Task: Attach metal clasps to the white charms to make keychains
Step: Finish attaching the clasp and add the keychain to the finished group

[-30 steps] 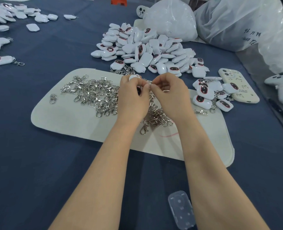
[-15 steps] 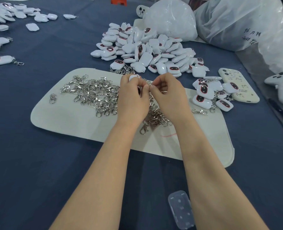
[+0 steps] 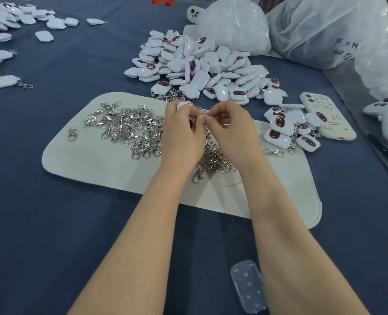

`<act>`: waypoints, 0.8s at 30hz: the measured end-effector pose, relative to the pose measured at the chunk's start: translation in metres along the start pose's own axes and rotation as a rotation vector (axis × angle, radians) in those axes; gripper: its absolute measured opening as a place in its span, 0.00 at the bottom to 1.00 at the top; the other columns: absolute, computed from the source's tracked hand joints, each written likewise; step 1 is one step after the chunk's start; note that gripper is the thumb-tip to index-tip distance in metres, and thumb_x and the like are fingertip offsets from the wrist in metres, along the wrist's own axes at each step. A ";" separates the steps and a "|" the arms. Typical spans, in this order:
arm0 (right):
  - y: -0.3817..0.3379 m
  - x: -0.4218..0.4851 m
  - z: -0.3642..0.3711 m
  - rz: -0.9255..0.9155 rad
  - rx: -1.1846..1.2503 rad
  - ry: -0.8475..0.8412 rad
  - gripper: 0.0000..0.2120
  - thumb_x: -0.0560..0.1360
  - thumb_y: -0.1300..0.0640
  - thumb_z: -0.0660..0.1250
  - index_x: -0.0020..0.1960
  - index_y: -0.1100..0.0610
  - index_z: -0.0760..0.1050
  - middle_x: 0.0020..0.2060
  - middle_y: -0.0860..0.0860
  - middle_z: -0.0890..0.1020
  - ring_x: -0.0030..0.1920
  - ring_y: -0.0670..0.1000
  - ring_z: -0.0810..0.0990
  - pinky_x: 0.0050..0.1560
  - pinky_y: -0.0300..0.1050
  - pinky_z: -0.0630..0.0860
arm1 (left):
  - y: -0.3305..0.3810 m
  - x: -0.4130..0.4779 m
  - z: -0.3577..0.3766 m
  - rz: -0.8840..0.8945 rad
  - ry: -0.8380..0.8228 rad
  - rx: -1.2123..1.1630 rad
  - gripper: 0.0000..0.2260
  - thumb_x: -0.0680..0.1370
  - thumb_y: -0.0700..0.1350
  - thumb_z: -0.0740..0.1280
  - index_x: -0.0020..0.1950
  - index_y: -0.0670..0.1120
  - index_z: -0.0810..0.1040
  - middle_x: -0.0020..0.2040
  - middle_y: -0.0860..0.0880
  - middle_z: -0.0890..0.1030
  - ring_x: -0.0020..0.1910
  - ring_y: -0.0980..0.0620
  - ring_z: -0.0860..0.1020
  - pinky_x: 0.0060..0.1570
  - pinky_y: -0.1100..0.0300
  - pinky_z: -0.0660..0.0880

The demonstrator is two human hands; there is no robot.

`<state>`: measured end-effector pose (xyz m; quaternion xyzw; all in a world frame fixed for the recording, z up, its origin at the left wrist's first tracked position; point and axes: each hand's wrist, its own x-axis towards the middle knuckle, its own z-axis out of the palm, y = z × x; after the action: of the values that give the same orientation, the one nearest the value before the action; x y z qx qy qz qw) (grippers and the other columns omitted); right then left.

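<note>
Since the dark blue tablecloth (image 3: pixel 52 223) runs under everything, we're pinning every spot to the cream felt mat (image 3: pixel 86 162) lying on it. Beyond the mat's far right corner, two big clear plastic bags (image 3: pixel 325 30) slump side by side. Just past the mat's far edge there's a heap of white charms (image 3: pixel 211 69), lots of them showing a dark oval face. A tangle of metal clasps (image 3: pixel 129 126) is spread over the mat's left half and middle. Off the mat's right edge lies a phone in a cream case (image 3: pixel 331 123), and a cluster of keychains (image 3: pixel 281 130) with clasps already on sits between it and the mat. A clear plastic case (image 3: pixel 247 287) sits on our side of the mat's front edge.

Both hands are over the mat's far middle. Our left hand (image 3: pixel 181 137) has its fingers curled round the held charm (image 3: pixel 184 105), whose top pokes out above them. Our right hand (image 3: pixel 231 130) is curled too, thumb and forefinger pinching a silvery bit against that charm. It's the held clasp (image 3: pixel 205 113) as far as we can tell, since it's mostly hidden. One stray clasp (image 3: pixel 72 133) lies alone near the mat's left end.
</note>
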<state>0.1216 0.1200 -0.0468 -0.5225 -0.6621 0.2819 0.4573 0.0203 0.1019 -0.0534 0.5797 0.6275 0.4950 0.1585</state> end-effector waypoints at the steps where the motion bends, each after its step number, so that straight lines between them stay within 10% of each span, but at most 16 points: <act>1: 0.000 0.000 0.000 0.001 0.007 0.001 0.04 0.74 0.62 0.68 0.45 0.55 0.74 0.35 0.42 0.76 0.35 0.40 0.73 0.40 0.30 0.71 | 0.000 0.000 0.000 0.002 0.003 0.000 0.04 0.78 0.40 0.64 0.48 0.40 0.77 0.52 0.50 0.68 0.43 0.54 0.72 0.45 0.72 0.64; 24: 0.002 -0.006 -0.003 -0.120 0.014 -0.069 0.05 0.75 0.63 0.66 0.45 0.55 0.71 0.44 0.50 0.78 0.49 0.50 0.76 0.56 0.49 0.75 | -0.001 0.002 -0.004 -0.126 -0.050 -0.122 0.03 0.79 0.42 0.64 0.48 0.44 0.76 0.55 0.49 0.74 0.41 0.62 0.73 0.44 0.78 0.67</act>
<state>0.1253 0.1145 -0.0488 -0.4685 -0.7057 0.2764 0.4539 0.0162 0.1019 -0.0512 0.5407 0.6272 0.5066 0.2400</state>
